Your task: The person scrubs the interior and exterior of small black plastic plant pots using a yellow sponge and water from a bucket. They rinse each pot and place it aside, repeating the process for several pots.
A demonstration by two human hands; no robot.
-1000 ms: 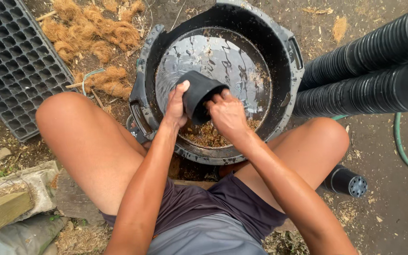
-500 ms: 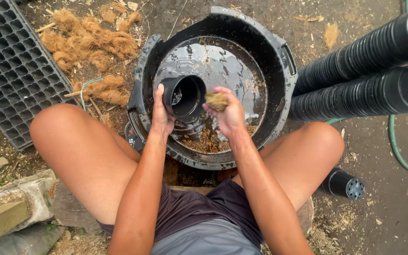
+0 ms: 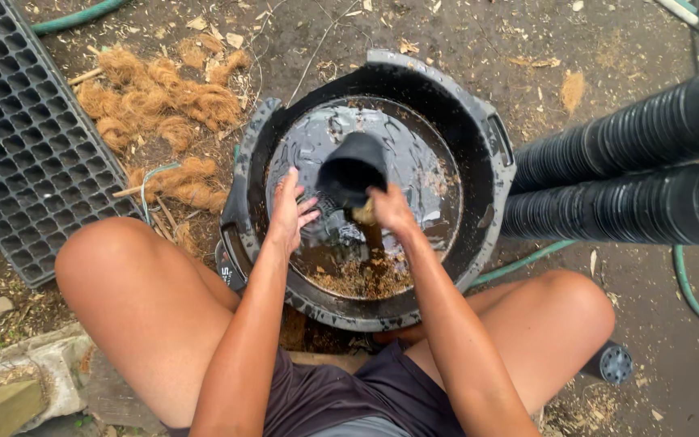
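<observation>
Bare, damp ground strewn with wood chips and dry leaves lies under a seated person, whose knees frame a large round black tub (image 3: 502, 154) holding dark water and a drift of brown fibre near its closer wall. Over the middle of the tub hangs a small black nursery pot (image 3: 353, 168), tilted with its mouth facing the camera, its long axis running away and slightly up the picture. The right hand (image 3: 388, 209) is closed around the pot's lower edge and seems also to pinch a tuft of brown fibre (image 3: 363, 214) against it, though that spot is too shadowed to be sure. The left hand (image 3: 290, 212) is open, fingers spread, just left of the pot and apparently not touching it; the pot lies up and to the right of its palm. Loose coconut fibre (image 3: 167, 101) is heaped on the ground to the left, beside a black seedling tray (image 3: 22, 142). Two long stacks of nested black pots (image 3: 633, 174) lie on their sides at right, crossed by a green hose (image 3: 693, 291). No labels can be made out.
</observation>
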